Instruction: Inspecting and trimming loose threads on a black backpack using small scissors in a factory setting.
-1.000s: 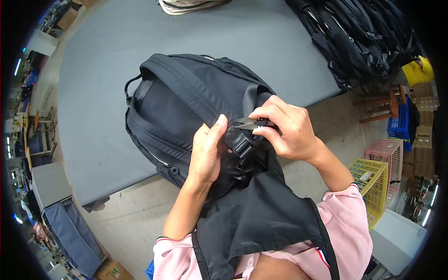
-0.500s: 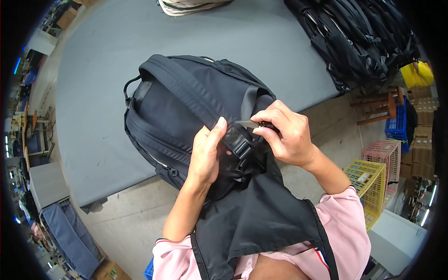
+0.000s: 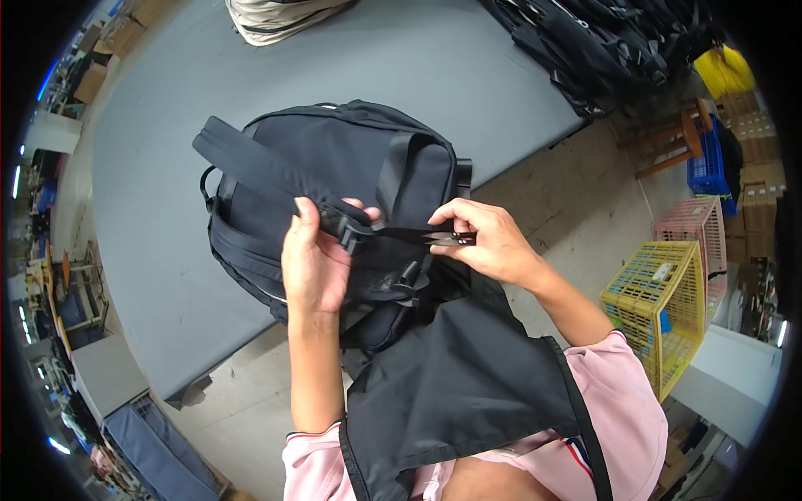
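A black backpack [image 3: 334,150] lies on the grey table near its front edge, straps facing up. My left hand [image 3: 316,263] is closed on the lower end of a shoulder strap [image 3: 267,171], where a black plastic buckle [image 3: 352,234] sits between thumb and fingers. From the buckle a black webbing strap [image 3: 401,234] runs right toward my right hand [image 3: 489,242]. That hand is closed round a pair of thread snips [image 3: 447,240], blades pointing left beside the webbing. Whether its fingers also pinch the webbing is hard to make out.
Several black backpacks [image 3: 585,50] are piled at the table's far right, and a beige bag [image 3: 284,17] lies at the far edge. On the floor to the right stand a wooden stool [image 3: 685,138], a blue crate [image 3: 708,171], a pink crate [image 3: 710,221] and a yellow crate [image 3: 647,288].
My left hand has moved left, carrying the strap end and buckle. The snips have come away from the strap end and sit farther right of it, with webbing stretched between.
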A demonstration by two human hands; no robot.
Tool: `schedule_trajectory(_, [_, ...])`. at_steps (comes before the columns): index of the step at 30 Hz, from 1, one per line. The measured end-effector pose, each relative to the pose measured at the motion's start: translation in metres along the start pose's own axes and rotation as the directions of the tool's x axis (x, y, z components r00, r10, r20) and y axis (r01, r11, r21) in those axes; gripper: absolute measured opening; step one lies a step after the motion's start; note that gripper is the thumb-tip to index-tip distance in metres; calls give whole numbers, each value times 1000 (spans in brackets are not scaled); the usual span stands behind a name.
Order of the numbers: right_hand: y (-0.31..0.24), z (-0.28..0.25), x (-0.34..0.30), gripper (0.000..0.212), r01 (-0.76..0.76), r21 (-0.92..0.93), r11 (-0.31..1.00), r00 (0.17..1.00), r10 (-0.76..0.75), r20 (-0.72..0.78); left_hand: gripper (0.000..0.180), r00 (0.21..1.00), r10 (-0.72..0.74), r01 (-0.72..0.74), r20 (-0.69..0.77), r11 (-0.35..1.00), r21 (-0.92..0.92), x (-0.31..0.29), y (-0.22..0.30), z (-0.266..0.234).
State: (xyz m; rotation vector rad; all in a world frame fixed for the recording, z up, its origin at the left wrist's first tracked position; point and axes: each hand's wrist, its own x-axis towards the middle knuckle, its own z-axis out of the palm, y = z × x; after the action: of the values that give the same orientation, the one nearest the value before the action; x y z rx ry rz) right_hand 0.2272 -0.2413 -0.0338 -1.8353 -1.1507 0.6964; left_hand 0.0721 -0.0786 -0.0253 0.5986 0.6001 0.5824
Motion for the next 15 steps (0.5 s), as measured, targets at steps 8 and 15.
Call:
schedule_trajectory(8, [34,-17,-38,19,170,72,983,985,-168,-42,47,993,120,-116,21,983,-140,22,38,-12])
schedule_trajectory(15, [26,-47,-57,16,19,175,984,995,-35,88,47,956,288,-289,-48,957,-31,52,64,-15])
